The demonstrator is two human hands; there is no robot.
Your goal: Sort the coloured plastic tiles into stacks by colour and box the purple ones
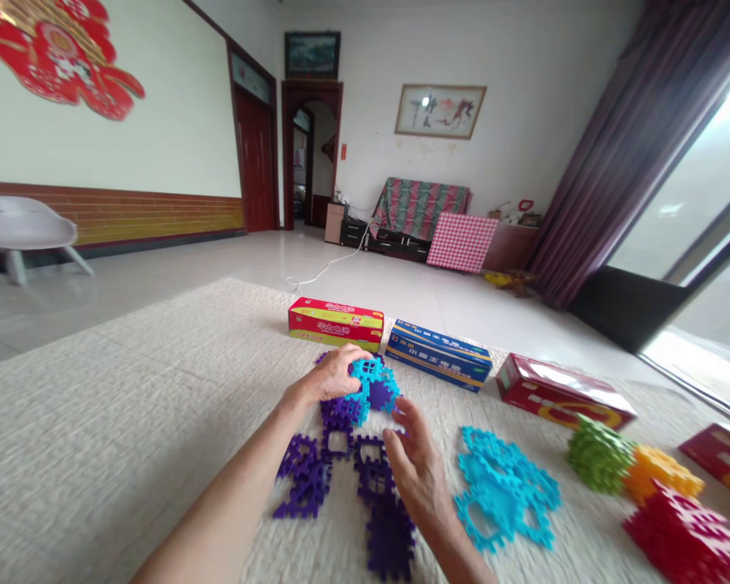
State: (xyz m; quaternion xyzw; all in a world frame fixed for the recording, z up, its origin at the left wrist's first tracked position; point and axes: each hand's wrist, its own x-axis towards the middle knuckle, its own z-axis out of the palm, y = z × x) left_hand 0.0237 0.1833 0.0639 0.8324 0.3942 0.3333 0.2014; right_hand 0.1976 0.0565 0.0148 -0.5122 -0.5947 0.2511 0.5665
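Observation:
My left hand [337,375] pinches the top of a light-blue assembly of interlocking plastic tiles [370,371] with toothed edges. The assembly stands above flat purple tiles [341,412], and purple also shows inside its frame. Close to its right side is my right hand [419,458], its thumb and fingers apart; whether a fingertip touches the assembly I cannot tell. Joined purple tiles [304,478] lie left of centre, and another purple strip [390,539] runs towards me, partly behind the right hand. A loose pile of light-blue tiles [504,487] lies to the right.
A red-and-yellow box [336,323], a blue box [438,355] and a dark red box [563,391] stand behind the tiles, with another red box [721,458] farther right. Green tiles [599,454], orange tiles [663,474] and red tiles [684,535] sit stacked on the cream rug [176,422].

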